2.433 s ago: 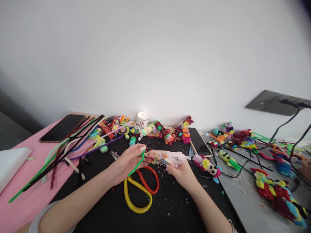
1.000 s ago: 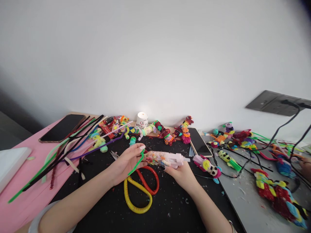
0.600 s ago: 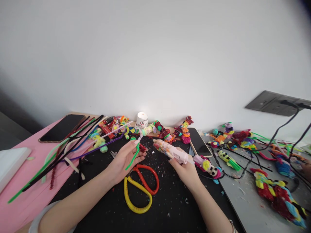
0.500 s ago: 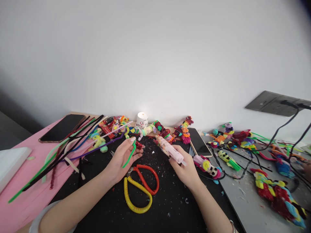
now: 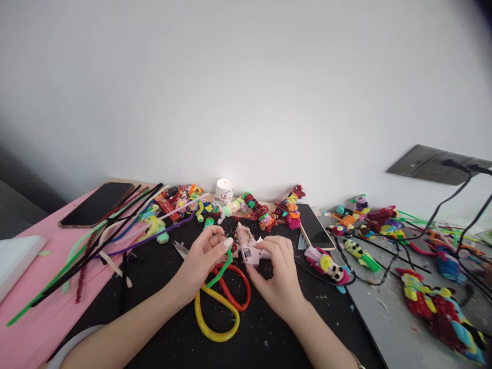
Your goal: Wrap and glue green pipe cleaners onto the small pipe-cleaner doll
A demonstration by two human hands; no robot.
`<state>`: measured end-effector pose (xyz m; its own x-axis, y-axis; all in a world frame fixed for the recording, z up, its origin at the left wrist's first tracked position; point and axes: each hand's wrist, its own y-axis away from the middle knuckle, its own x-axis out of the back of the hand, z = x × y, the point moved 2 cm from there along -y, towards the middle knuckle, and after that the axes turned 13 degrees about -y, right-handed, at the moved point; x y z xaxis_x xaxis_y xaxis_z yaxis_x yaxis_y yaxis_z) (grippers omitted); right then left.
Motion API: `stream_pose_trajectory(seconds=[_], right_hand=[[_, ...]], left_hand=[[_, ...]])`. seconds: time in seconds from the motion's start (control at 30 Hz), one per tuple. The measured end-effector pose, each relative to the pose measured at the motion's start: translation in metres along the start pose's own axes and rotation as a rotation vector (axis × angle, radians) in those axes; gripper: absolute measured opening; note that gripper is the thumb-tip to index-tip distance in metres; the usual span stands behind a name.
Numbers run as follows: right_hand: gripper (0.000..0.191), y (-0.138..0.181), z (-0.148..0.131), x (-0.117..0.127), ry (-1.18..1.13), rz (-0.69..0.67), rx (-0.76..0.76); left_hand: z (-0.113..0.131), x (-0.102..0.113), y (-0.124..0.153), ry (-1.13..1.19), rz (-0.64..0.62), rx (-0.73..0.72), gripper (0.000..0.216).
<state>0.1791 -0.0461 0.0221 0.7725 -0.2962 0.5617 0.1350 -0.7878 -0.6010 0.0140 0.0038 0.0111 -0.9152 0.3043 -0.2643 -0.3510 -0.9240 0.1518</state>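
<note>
My left hand (image 5: 209, 259) pinches a bent green pipe cleaner (image 5: 221, 271) between thumb and fingers. Its lower end hangs over the scissors, and a bit of red tinsel shows by the fingertips. My right hand (image 5: 274, 269) has thumb and fingers about a pale pink hot glue gun (image 5: 251, 254), which lies turned on its side low over the black mat. The gun's nozzle end, crusted with old glue, points away from me. Beneath my hands lie scissors (image 5: 217, 335) with one yellow and one red handle loop; their blades are partly covered by my left hand.
Loose pipe cleaners (image 5: 88, 246) and a dark phone (image 5: 96, 205) lie on the pink board at left. Along the wall stand a paper cup (image 5: 224, 191) and several pipe-cleaner figures (image 5: 263, 218). Another phone (image 5: 315, 227), more figures and black cables (image 5: 426, 230) are at right.
My right hand has turned the glue gun over and moved it left and lower, close to my left hand. My left hand has shifted slightly right with the green pipe cleaner.
</note>
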Motion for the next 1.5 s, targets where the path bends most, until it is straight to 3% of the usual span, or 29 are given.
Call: stream_pose_trajectory(seconds=[0.2,0.4,0.67,0.9,1.1,1.3,1.5], right_hand=[[0.017,0.010,-0.019,-0.018,-0.077,0.081,0.156],[0.014,0.009,-0.028,-0.017,-0.026,0.000,0.220],[0.022,0.008,-0.022,-0.009,-0.263,0.023,0.079],[0.013,0.009,-0.017,-0.009,-0.377,0.073,-0.025],[0.011,0.008,-0.015,-0.009,-0.452,0.058,-0.062],[0.017,0.006,-0.012,-0.007,-0.497,-0.032,-0.210],[0.017,0.004,-0.012,-0.006,-0.528,-0.016,-0.247]], left_hand=[[-0.009,-0.009,0.003,-0.129,-0.083,-0.028,0.026],[-0.010,-0.009,0.003,-0.121,-0.106,-0.010,0.028],[-0.003,-0.008,0.002,0.048,-0.178,0.058,0.028],[-0.003,-0.006,0.002,0.079,-0.237,0.097,0.029],[-0.004,-0.004,0.002,0.063,-0.331,0.114,0.030],[-0.003,-0.002,0.003,0.045,-0.426,0.134,0.029],[-0.005,0.001,0.003,0.068,-0.511,0.157,0.023]])
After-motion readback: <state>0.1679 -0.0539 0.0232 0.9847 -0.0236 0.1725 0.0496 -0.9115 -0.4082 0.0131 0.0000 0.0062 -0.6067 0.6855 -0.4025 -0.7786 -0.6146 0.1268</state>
